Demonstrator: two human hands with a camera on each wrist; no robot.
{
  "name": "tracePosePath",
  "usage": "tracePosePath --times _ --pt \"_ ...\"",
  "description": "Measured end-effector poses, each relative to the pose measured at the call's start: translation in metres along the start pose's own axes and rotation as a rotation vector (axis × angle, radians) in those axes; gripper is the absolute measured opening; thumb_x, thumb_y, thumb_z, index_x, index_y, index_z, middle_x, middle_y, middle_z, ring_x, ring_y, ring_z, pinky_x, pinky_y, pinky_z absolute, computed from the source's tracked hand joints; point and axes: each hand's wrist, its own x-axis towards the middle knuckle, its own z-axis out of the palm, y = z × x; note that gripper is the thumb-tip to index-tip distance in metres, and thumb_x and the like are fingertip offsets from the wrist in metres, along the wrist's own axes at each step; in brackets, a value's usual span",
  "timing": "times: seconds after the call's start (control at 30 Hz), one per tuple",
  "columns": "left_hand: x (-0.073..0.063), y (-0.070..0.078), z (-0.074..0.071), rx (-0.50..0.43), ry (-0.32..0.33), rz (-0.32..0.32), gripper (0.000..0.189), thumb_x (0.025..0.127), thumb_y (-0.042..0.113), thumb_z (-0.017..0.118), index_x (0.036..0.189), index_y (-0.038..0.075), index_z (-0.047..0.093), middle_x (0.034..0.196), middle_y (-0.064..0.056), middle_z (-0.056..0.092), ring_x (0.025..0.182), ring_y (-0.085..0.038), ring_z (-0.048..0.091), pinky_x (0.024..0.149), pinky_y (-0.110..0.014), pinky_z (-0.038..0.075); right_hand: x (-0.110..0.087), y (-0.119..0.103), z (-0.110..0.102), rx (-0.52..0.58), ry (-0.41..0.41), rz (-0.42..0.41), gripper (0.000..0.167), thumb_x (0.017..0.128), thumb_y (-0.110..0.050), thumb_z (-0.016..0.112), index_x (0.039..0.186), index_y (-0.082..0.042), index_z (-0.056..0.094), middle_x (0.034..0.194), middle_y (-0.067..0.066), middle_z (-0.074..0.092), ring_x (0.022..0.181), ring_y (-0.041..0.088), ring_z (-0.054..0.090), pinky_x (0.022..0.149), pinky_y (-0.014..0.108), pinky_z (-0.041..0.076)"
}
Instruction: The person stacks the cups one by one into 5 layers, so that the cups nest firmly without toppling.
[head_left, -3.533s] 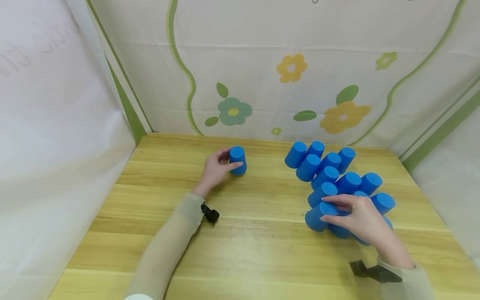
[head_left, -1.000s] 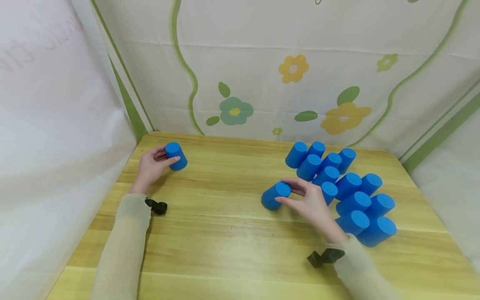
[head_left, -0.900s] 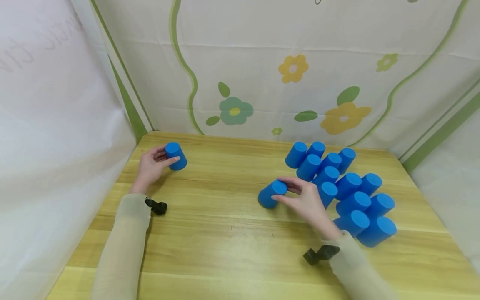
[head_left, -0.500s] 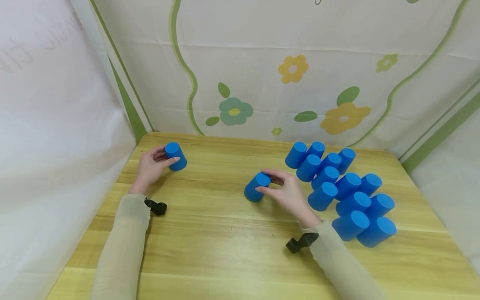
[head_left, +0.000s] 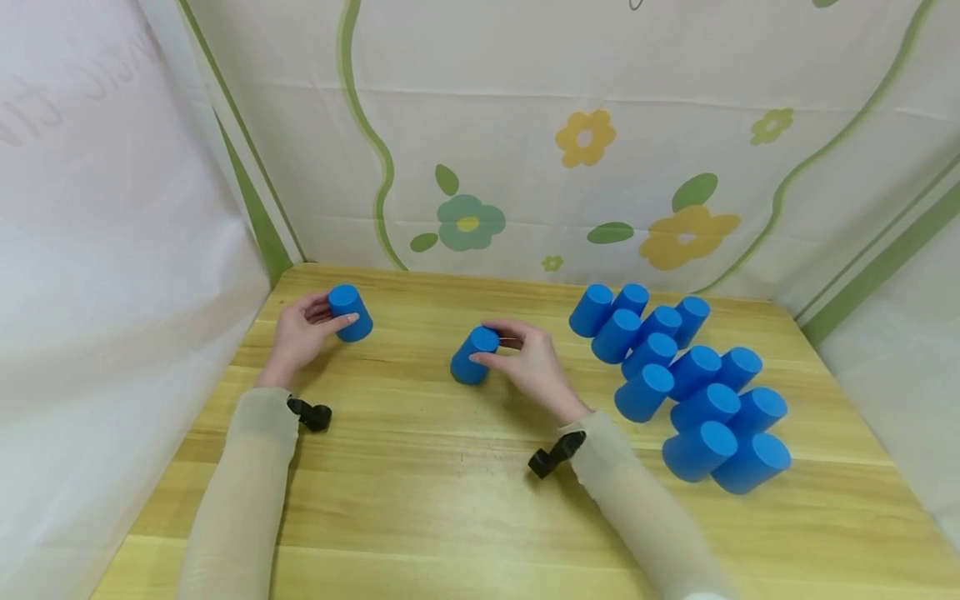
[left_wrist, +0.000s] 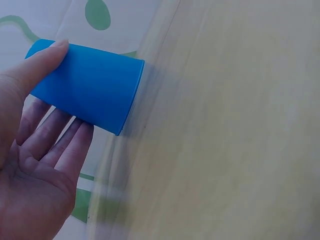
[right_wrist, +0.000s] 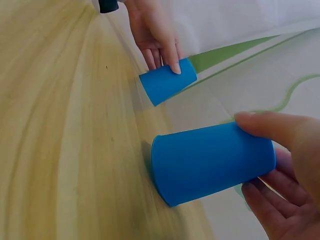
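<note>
Near the back left of the table, my left hand (head_left: 302, 337) holds an upside-down blue cup (head_left: 351, 313), thumb on its near side and fingers behind. The left wrist view shows that cup (left_wrist: 87, 85) with its rim right at the wood. My right hand (head_left: 528, 362) pinches a second blue cup (head_left: 472, 357) between thumb and fingers, around the middle of the table. In the right wrist view this cup (right_wrist: 212, 162) is also rim-down, close over the tabletop, with the left hand's cup (right_wrist: 168, 81) beyond it.
Several upside-down blue cups (head_left: 705, 407) stand grouped on the right of the wooden table (head_left: 450, 517). A white curtain (head_left: 525, 67) with printed flowers rises behind the back edge, and white cloth (head_left: 120, 275) hangs along the left side.
My left hand carried its cup from back centre to back left, then stayed still. My right hand took a cup from the group and has moved it leftward to the middle.
</note>
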Motion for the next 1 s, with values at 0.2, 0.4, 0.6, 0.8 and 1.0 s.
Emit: tracePosePath --times 0.2,0.4,0.6,0.8,1.0 --pt "0.0 0.0 0.0 0.006 -0.001 -0.004 0.076 0.089 0.037 0.081 0.146 -0.002 0.049 0.139 -0.022 0.056 0.127 -0.036 0.056 0.107 -0.047 0.044 0.024 -0.003 0.025 0.021 -0.025 -0.025 0.053 0.085 -0.018 0.087 0.133 -0.008 0.067 0.127 0.004 0.066 0.114 0.021 0.065 0.098 0.045 0.053" --pt "0.0 -0.001 -0.001 0.004 -0.003 -0.004 0.076 0.089 0.037 0.081 0.146 -0.002 0.049 0.139 -0.022 0.056 0.127 -0.036 0.055 0.108 -0.048 0.044 0.045 -0.005 0.045 0.036 -0.041 -0.002 0.053 0.084 -0.019 0.087 0.132 -0.006 0.067 0.127 0.005 0.065 0.115 0.022 0.064 0.097 0.042 0.053" --pt "0.0 0.001 -0.001 0.003 -0.007 -0.002 0.077 0.089 0.038 0.081 0.146 -0.002 0.049 0.139 -0.022 0.056 0.127 -0.036 0.055 0.107 -0.048 0.044 0.064 -0.011 0.062 0.042 -0.024 0.008 0.05 0.083 -0.021 0.088 0.128 -0.013 0.071 0.123 -0.001 0.067 0.112 0.019 0.066 0.091 0.029 0.055" --pt "-0.001 0.003 -0.001 0.0 -0.018 -0.008 0.076 0.09 0.034 0.08 0.148 -0.002 0.048 0.14 -0.023 0.056 0.128 -0.037 0.055 0.108 -0.048 0.044 0.082 -0.017 0.08 0.009 -0.004 0.018 0.049 0.082 -0.022 0.089 0.128 -0.015 0.072 0.122 -0.003 0.068 0.106 0.016 0.067 0.084 0.028 0.058" --pt "0.0 0.004 -0.001 0.007 -0.005 -0.008 0.075 0.09 0.035 0.081 0.146 -0.003 0.049 0.139 -0.024 0.056 0.127 -0.037 0.055 0.107 -0.047 0.045 0.099 -0.024 0.096 -0.107 -0.014 0.019 0.055 0.084 -0.023 0.087 0.134 -0.011 0.068 0.127 0.003 0.067 0.105 0.017 0.068 0.084 0.029 0.058"
